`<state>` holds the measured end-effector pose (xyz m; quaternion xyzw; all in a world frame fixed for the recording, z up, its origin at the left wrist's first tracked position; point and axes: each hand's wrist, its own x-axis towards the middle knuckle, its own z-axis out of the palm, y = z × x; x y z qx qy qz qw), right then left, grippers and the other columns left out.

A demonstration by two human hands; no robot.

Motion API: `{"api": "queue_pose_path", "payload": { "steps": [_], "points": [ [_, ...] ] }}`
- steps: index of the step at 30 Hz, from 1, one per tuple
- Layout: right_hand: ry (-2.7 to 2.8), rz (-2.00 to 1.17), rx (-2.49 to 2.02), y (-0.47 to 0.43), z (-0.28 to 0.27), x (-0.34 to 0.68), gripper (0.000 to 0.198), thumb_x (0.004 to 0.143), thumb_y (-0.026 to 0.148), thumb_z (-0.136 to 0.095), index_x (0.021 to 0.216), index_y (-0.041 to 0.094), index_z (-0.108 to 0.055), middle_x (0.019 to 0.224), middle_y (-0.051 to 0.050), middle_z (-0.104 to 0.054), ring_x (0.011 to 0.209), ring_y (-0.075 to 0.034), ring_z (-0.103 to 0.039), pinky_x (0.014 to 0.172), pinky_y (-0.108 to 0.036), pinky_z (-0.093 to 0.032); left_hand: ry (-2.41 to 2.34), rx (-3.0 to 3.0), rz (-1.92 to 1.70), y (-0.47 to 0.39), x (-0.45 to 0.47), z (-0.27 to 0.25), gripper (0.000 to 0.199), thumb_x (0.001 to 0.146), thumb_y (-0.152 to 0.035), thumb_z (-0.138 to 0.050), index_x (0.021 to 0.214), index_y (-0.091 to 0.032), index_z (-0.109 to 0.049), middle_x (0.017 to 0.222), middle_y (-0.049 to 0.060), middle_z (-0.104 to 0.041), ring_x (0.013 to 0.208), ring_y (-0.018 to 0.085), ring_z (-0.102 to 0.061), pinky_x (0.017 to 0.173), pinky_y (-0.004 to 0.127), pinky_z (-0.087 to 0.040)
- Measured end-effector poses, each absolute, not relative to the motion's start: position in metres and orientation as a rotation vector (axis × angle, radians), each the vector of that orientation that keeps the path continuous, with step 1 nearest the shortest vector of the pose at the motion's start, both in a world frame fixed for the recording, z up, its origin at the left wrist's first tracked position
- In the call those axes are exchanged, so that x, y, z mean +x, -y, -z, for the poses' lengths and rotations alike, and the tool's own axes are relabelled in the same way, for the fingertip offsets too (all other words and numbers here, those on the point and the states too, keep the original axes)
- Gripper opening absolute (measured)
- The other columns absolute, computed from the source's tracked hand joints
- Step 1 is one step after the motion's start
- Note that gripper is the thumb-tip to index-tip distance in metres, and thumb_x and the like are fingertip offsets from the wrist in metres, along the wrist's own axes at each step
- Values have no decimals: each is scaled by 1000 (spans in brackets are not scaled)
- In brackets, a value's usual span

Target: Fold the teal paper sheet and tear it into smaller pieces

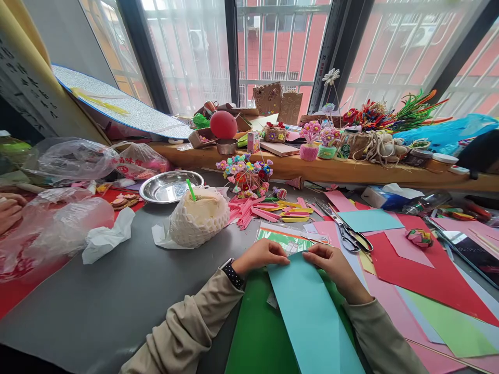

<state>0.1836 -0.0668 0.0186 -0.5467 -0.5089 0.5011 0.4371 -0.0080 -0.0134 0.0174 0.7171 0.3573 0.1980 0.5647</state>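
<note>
A folded sheet of light blue paper (312, 306) stretches toward me between my arms. My left hand (265, 258) pinches its far left corner, with a dark watch on the wrist. On the far right corner, my right hand (331, 265) pinches the same paper between thumb and fingers. Under it lies a dark green sheet (257, 332). Just beyond my fingers is a clear packet with green print (273, 237). A pair of black-handled scissors (346, 231) rests to the right of my right hand.
A coconut in white foam netting (200, 218) with a green straw stands left of centre, near a steel plate (171, 187). Folded pink strips (247, 210) lie beyond. Coloured paper (429, 270) covers the right side. At the left edge, another person's hand (11, 210) shows beside plastic bags.
</note>
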Motion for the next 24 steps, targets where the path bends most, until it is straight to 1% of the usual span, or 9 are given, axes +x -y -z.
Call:
{"api": "queue_pose_path", "payload": {
  "steps": [7,10,14,21,24],
  "points": [
    [1310,-1242,-1377,68,-20,184,20,61,35,-64,60,16,-58,55,4,-49,55,-9,-42,50,-21,-34,-854,1707,-455,14,-9,-19,26,60,-36,-62,73,-14,-67,70,1,-63,65,12,-52,59,19,-36],
    [1314,-1230,-1377,66,-20,183,21,60,35,-65,63,16,-58,58,3,-51,56,-10,-44,51,-21,-35,-864,1743,-453,14,-9,-18,27,61,-37,-61,74,-13,-67,70,1,-63,66,13,-52,60,19,-37],
    [1307,-1194,-1385,66,-20,183,21,59,34,-66,65,16,-58,62,2,-54,60,-11,-47,54,-22,-37,-881,1757,-424,13,-9,-18,29,60,-37,-62,74,-12,-67,67,1,-62,63,11,-50,57,18,-35],
    [1327,-1179,-1390,68,-17,183,23,63,39,-62,65,16,-59,62,1,-54,60,-12,-47,54,-22,-38,-900,1745,-405,14,-8,-21,30,60,-37,-62,74,-11,-67,60,-1,-59,54,8,-44,49,17,-30],
    [1323,-1180,-1380,67,-17,184,24,64,39,-61,66,16,-59,61,2,-53,59,-11,-45,53,-21,-37,-899,1727,-424,14,-7,-22,29,59,-37,-63,72,-11,-67,60,0,-60,55,9,-46,50,17,-31]
  ]
}}
